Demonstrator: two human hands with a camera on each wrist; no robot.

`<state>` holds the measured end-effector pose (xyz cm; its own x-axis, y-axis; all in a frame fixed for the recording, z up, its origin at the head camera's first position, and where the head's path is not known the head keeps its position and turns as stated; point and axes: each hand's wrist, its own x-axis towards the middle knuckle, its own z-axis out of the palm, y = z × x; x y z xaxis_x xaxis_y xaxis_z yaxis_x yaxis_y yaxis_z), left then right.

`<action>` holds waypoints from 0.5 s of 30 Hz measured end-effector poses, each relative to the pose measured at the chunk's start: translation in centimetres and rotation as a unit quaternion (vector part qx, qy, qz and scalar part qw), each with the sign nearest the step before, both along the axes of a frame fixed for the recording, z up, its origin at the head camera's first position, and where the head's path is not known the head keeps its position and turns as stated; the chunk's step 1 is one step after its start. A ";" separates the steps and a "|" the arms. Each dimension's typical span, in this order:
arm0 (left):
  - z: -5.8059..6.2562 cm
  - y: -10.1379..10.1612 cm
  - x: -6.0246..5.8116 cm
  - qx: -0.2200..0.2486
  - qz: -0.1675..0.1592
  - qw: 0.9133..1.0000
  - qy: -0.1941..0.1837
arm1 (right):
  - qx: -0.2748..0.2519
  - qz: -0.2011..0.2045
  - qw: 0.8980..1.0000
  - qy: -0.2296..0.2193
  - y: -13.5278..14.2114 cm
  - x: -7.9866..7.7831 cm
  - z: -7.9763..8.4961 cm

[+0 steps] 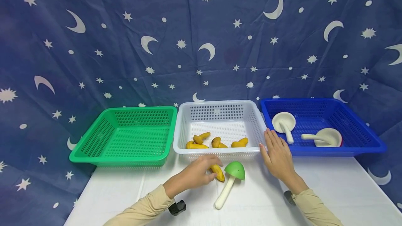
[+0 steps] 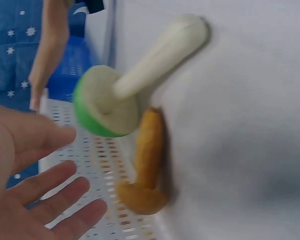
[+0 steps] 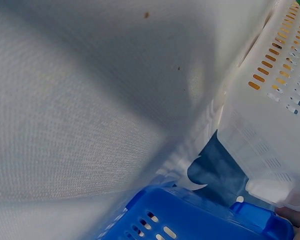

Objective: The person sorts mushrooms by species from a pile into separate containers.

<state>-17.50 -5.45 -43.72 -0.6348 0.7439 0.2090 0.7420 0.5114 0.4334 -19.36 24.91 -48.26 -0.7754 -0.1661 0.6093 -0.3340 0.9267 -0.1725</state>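
My left hand (image 1: 198,172) hovers over a small yellow-brown mushroom (image 2: 149,160) on the white tablecloth. In the left wrist view its fingers are spread and loosely bent, apart from that mushroom. Just right of it lies a green-capped mushroom (image 1: 235,170) with a long white stem. My right hand (image 1: 277,154) rests with straight fingers at the white basket's (image 1: 216,150) right front corner, beside the blue basket. Several yellow mushrooms (image 1: 239,142) lie along the front inside the white basket. Only a bit of the right hand shows at the corner of the right wrist view.
A green basket (image 1: 122,161) stands at the left. The blue basket (image 1: 326,151) at the right holds two white-stemmed mushrooms (image 1: 284,121), caps turned down. Behind the baskets hangs a dark blue curtain (image 1: 176,62) with moons and stars.
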 end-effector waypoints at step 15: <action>-3.9 0.4 -1.4 0.001 0.056 0.998 0.028 | -0.004 0.002 1.000 0.000 0.0 -0.1 -0.1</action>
<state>-18.86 -5.05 -47.58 -0.7019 0.6680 0.2470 0.7026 0.5924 0.3942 -19.50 24.95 -48.34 -0.7742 -0.1634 0.6115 -0.3375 0.9239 -0.1804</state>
